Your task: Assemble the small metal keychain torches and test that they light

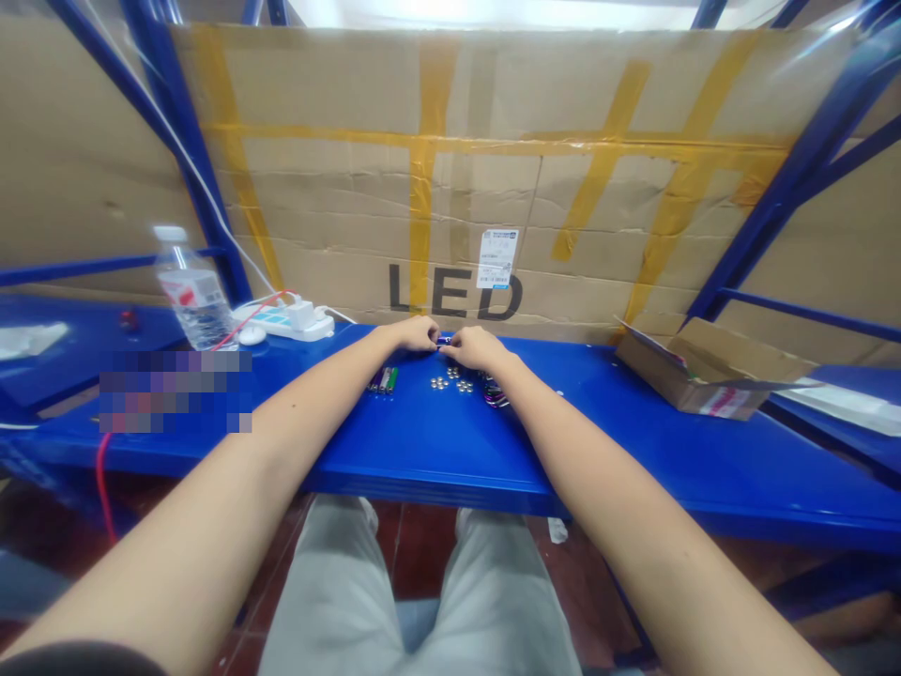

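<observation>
My left hand [420,333] and my right hand [477,347] meet near the back of the blue table. Between their fingertips is a small purple metal tube [443,343], pinched from both sides; its exact kind is too small to make out. Below my left wrist lie several small tubes [385,380], green and dark ones side by side. Several small round silver pieces [450,380] sit in little clusters in front of my hands. Partly hidden by my right wrist is a bundle of shiny thin loops [496,392].
A large cardboard sheet [338,216] marked LED stands behind the blue table [436,451]. On the left are a water bottle [193,291], a white power strip [288,321] and a red cable [104,479]. An open cardboard box [704,371] stands at right, beside blue rack posts [788,197].
</observation>
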Tool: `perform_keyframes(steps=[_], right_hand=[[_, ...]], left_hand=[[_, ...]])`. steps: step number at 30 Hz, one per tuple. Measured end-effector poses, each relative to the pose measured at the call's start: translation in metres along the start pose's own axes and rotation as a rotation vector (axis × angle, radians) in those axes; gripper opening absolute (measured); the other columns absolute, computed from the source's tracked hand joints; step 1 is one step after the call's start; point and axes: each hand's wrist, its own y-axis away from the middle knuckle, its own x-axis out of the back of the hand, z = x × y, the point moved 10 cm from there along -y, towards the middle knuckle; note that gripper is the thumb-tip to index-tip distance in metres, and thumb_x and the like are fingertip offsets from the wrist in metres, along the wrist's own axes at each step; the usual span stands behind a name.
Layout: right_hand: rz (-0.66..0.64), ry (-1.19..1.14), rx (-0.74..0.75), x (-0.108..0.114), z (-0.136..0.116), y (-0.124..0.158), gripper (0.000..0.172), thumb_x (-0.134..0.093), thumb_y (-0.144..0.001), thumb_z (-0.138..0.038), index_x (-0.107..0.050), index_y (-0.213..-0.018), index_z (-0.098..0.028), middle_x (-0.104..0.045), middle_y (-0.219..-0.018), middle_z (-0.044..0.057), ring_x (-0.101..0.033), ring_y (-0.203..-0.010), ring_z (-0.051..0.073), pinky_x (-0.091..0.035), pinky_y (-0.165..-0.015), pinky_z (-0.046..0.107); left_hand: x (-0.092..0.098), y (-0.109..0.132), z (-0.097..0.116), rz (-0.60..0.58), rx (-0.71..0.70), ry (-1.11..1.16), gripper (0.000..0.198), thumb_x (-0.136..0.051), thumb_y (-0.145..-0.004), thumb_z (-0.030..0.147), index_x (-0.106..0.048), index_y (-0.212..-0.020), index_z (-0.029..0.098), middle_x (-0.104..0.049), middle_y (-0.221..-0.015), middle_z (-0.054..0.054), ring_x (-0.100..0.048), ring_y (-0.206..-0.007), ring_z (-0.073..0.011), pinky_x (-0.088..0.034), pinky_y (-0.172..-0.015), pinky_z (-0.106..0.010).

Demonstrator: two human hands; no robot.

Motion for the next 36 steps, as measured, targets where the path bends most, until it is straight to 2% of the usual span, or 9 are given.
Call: perform_keyframes(steps=[4, 7, 11, 15, 20, 25, 28, 31, 36], right_hand=[[0.007, 0.069, -0.070, -0.004, 0.002, -0.002, 0.017, -0.068, -0.086, -0.029, -0.076, -0.092, -0.016, -0.074, -0.100, 0.019, -0.070, -0.096, 0.032, -0.053, -0.082, 0.038], [0.016, 0.116, -0.122, -0.005, 0.008, -0.002, 0.017, -0.064, -0.086, -0.020, -0.075, -0.099, -0.016, -0.073, -0.107, 0.021, -0.070, -0.101, 0.033, -0.053, -0.084, 0.040], [0.057, 0.096, -0.155, 0.001, 0.010, -0.001, 0.024, -0.065, -0.088, -0.032, -0.072, -0.103, -0.014, -0.072, -0.107, 0.021, -0.069, -0.103, 0.032, -0.053, -0.084, 0.037], [0.050, 0.042, -0.111, 0.001, -0.004, -0.002, 0.038, -0.066, -0.088, -0.046, -0.071, -0.108, -0.014, -0.071, -0.111, 0.021, -0.068, -0.106, 0.034, -0.053, -0.085, 0.039], [0.036, 0.074, -0.102, -0.007, -0.013, -0.005, 0.029, -0.067, -0.088, -0.029, -0.071, -0.111, -0.013, -0.071, -0.114, 0.024, -0.068, -0.108, 0.035, -0.054, -0.088, 0.041], [0.036, 0.032, -0.191, -0.005, 0.005, -0.006, 0.029, -0.061, -0.087, -0.013, -0.070, -0.114, -0.009, -0.069, -0.115, 0.028, -0.068, -0.110, 0.039, -0.054, -0.087, 0.044], [0.055, -0.032, -0.252, 0.001, 0.022, -0.006, 0.029, -0.062, -0.087, -0.012, -0.071, -0.114, -0.011, -0.069, -0.120, 0.025, -0.067, -0.113, 0.035, -0.053, -0.089, 0.040], [0.006, -0.046, -0.235, 0.000, 0.027, -0.007, 0.028, -0.062, -0.087, -0.011, -0.074, -0.112, -0.016, -0.071, -0.120, 0.017, -0.066, -0.115, 0.029, -0.051, -0.093, 0.033], [-0.037, 0.029, -0.262, -0.003, 0.026, -0.004, 0.027, -0.065, -0.088, -0.017, -0.074, -0.114, -0.014, -0.071, -0.118, 0.018, -0.067, -0.110, 0.027, -0.050, -0.091, 0.031]], left_hand=[[0.004, 0.002, -0.001, 0.067, -0.036, 0.076, 0.013, -0.073, -0.051, 0.017, -0.068, -0.062, 0.024, -0.067, -0.064, 0.000, -0.057, -0.062, -0.0174, -0.039, -0.057, -0.026], [0.007, 0.005, 0.000, 0.096, -0.070, 0.114, 0.019, -0.071, -0.051, 0.014, -0.072, -0.067, 0.024, -0.071, -0.072, -0.001, -0.061, -0.068, -0.0186, -0.042, -0.060, -0.025], [0.006, 0.012, 0.005, 0.085, -0.100, 0.104, 0.030, -0.069, -0.054, 0.012, -0.076, -0.081, 0.024, -0.075, -0.082, -0.003, -0.066, -0.076, -0.0208, -0.047, -0.068, -0.027], [0.001, 0.015, 0.013, 0.060, -0.135, 0.034, 0.023, -0.070, -0.062, 0.017, -0.077, -0.083, 0.023, -0.076, -0.085, -0.005, -0.067, -0.079, -0.0221, -0.048, -0.074, -0.030], [-0.004, 0.013, 0.014, 0.054, -0.129, 0.054, 0.026, -0.067, -0.063, 0.014, -0.079, -0.085, 0.023, -0.077, -0.086, -0.004, -0.069, -0.080, -0.0228, -0.050, -0.076, -0.031], [-0.003, 0.013, 0.009, 0.051, -0.086, 0.052, 0.030, -0.065, -0.064, 0.011, -0.079, -0.088, 0.023, -0.077, -0.086, -0.005, -0.070, -0.082, -0.0234, -0.050, -0.074, -0.031], [-0.003, 0.015, 0.007, 0.034, -0.067, 0.007, 0.031, -0.065, -0.067, 0.011, -0.078, -0.093, 0.022, -0.077, -0.093, -0.006, -0.070, -0.088, -0.0237, -0.051, -0.078, -0.031], [-0.003, 0.019, 0.010, 0.019, -0.070, -0.045, 0.030, -0.065, -0.071, 0.013, -0.077, -0.098, 0.020, -0.077, -0.101, -0.007, -0.069, -0.095, -0.0231, -0.051, -0.084, -0.031], [-0.006, 0.023, 0.020, -0.006, -0.052, -0.155, 0.042, -0.059, -0.073, 0.007, -0.073, -0.111, 0.016, -0.075, -0.113, -0.009, -0.068, -0.104, -0.0225, -0.050, -0.093, -0.031]])
